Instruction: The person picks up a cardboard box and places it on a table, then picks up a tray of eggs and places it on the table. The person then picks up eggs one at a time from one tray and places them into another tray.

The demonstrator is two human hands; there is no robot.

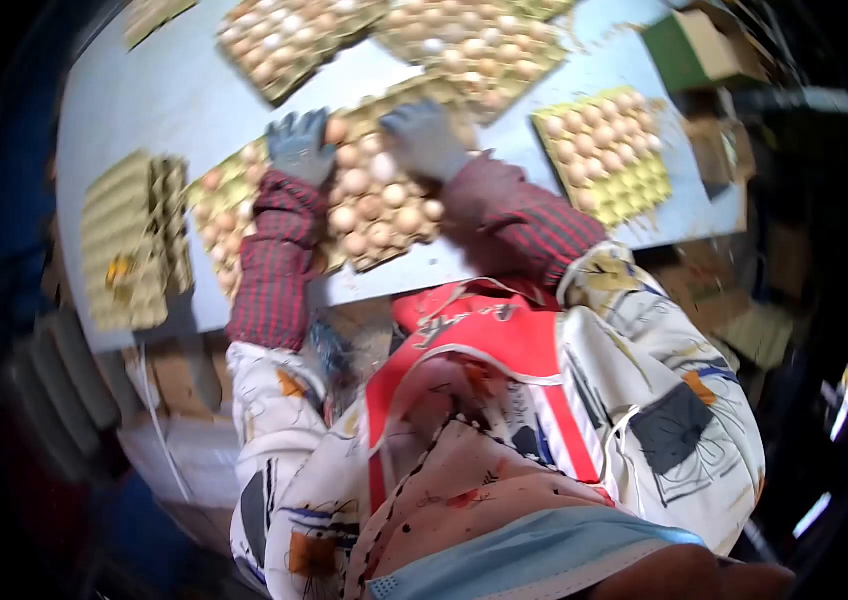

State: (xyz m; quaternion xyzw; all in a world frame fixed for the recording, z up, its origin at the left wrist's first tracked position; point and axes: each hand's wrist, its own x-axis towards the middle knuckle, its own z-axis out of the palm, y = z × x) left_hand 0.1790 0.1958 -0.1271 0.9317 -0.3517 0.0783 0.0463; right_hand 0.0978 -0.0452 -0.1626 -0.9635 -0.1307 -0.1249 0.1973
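Observation:
Both hands wear grey-blue gloves over the far part of a cardboard egg tray (358,262) filled with brown and pale eggs. My left hand (301,150) lies at the tray's left side with its fingers apart, beside a darker brown egg (337,130). Blurred by motion, my right hand (426,140) is over the tray's far right part. Its fingertips are smeared, so whether it grips an egg is hidden. A pale egg (384,168) sits between the hands. Another tray of eggs (216,222) lies left of my left forearm.
Stacked empty egg trays (124,240) stand on the table (404,275) at left, with a yellow smear on top. A partly filled yellow tray (634,190) lies at right. More full trays (289,45) line the back. A green-sided carton (679,52) stands at the far right.

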